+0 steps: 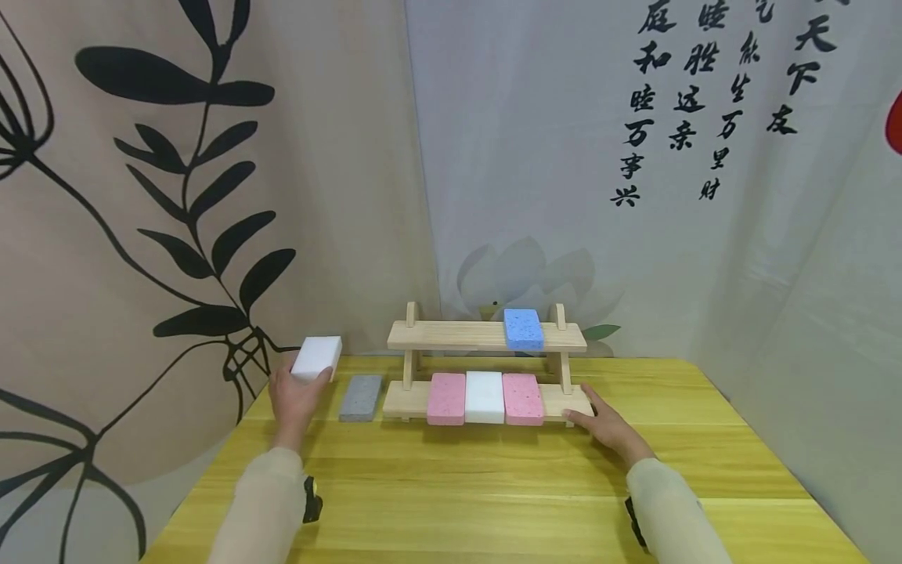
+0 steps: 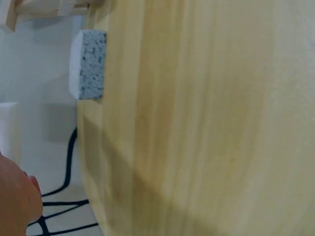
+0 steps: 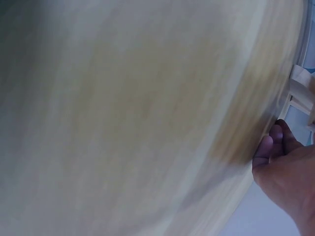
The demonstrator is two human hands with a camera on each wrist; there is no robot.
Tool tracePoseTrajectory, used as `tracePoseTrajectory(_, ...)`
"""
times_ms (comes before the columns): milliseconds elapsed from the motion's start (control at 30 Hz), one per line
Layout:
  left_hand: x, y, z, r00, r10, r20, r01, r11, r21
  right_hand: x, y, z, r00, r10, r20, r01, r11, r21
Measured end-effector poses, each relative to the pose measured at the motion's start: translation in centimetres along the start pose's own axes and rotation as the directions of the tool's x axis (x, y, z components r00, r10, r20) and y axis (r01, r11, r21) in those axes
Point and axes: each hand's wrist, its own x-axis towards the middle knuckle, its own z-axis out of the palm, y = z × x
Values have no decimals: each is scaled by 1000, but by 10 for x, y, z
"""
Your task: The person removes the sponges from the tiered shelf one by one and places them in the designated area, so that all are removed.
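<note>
My left hand holds a white sponge block above the table's left part, thumb on its right side. In the left wrist view, only part of that hand and the block's edge show. My right hand grips the right end of a two-tier wooden rack's lower board, thumb in front. A blue sponge is on the upper board. Along the lower one sit a pink sponge, a white sponge and another pink sponge, side by side.
A grey speckled sponge lies on the wooden table, just left of the rack. Behind the table hangs a cloth backdrop with printed black leaves and writing. Much of the right wrist view is blurred tabletop.
</note>
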Motion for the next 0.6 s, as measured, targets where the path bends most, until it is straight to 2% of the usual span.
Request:
tracePoseTrajectory(300, -5, -22, 4, 1000, -14, 24, 13, 1000, 23, -1, -2, 1, 1000, 8, -3, -8, 1000, -18)
tracePoseTrajectory(600, -11, -35, 6, 994, -74, 80, 72, 997, 28, -1, -2, -1, 1000, 12, 2, -11, 1000, -14)
